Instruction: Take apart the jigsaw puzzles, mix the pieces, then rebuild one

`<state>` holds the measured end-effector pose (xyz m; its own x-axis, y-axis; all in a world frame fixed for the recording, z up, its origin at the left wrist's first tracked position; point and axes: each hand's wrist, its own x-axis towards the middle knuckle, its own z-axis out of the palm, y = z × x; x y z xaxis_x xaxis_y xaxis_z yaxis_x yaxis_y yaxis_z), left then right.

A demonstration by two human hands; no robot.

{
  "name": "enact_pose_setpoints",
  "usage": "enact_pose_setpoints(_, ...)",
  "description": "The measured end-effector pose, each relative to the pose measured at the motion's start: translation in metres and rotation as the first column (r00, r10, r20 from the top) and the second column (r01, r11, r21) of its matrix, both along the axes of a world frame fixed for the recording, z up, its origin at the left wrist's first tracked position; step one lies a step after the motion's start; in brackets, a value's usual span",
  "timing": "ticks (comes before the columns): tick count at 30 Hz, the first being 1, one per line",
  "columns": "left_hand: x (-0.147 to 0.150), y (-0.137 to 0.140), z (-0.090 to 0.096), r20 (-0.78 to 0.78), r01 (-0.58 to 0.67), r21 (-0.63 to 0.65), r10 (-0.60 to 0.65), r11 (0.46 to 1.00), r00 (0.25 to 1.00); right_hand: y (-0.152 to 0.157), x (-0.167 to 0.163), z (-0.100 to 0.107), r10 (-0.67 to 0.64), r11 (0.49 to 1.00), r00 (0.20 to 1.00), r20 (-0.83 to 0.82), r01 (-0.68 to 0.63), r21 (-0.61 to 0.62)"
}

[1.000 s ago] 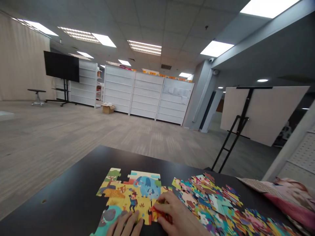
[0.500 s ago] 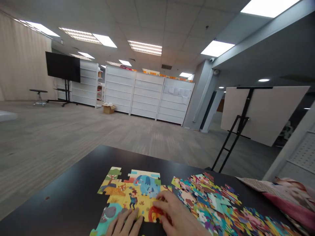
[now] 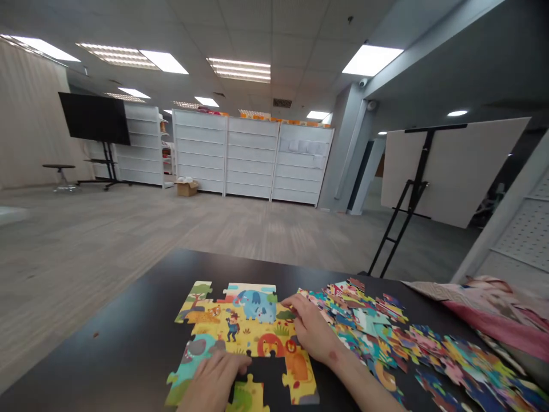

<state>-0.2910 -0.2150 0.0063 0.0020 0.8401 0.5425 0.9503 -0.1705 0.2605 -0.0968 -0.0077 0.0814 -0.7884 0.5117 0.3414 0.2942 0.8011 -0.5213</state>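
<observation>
A partly joined jigsaw puzzle (image 3: 246, 335) lies on the black table, with blue elephants, a cheetah, a small figure in a hat and lions. My left hand (image 3: 214, 375) rests over its lower left part, fingers stretched out beside the teal hippo-like animal. At the puzzle's upper right edge, my right hand (image 3: 307, 323) reaches with its fingers extended, touching the border by a green bush. Nothing shows in either hand. Below the lion face is a dark gap, bordered by a lion piece (image 3: 299, 369) at right and a yellow-green piece (image 3: 246, 395) underneath.
Many loose puzzle pieces (image 3: 369, 320) are heaped to the right of my right hand. A patterned cloth (image 3: 484, 303) covers the table's right edge. Beyond the black table (image 3: 141, 309) stand a board on an easel (image 3: 412, 200), white shelves (image 3: 251, 160) and a screen (image 3: 94, 118).
My right hand has moved away from the lion face to the upper right edge, uncovering the lions and the bush. My left hand stays near the lower left. The camera view has shifted slightly.
</observation>
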Motion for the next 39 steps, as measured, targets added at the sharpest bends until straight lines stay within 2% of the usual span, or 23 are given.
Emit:
enact_pose_setpoints(4,-0.004,0.003,-0.008,-0.15,0.028,-0.035,-0.033,0.999,0.988,-0.002,0.001,0.002,0.011,1.0,1.0,-0.015,-0.011,-0.019)
enact_pose_setpoints(9,-0.016,0.003,-0.016,-0.093,0.09,-0.107,-0.1,0.99,0.991,-0.003,0.002,0.002,0.013,0.999,1.0,-0.01,-0.013,-0.029)
enact_pose_setpoints(14,-0.018,0.003,-0.003,-0.005,0.204,-0.089,-0.206,0.975,0.979,-0.003,-0.001,0.0,0.008,1.0,1.0,-0.013,-0.009,-0.028)
enact_pose_setpoints(21,0.011,0.02,0.023,-0.031,0.236,-0.062,-0.238,0.97,0.971,-0.005,-0.003,-0.002,0.009,1.0,1.0,-0.01,-0.009,-0.018)
enact_pose_setpoints(27,0.02,0.029,0.02,-0.015,0.259,-0.011,-0.259,0.966,0.966,-0.005,-0.002,-0.004,0.005,1.0,1.0,-0.029,-0.005,-0.013)
enact_pose_setpoints(35,0.013,0.031,0.02,-0.164,0.275,0.027,-0.267,0.961,0.95,-0.005,-0.001,-0.007,0.019,0.999,1.0,-0.018,-0.02,-0.026)
enact_pose_setpoints(39,0.006,0.027,0.025,-0.25,0.323,-0.029,-0.319,0.946,0.914,-0.002,0.0,-0.008,0.004,1.0,1.0,-0.029,-0.004,-0.023)
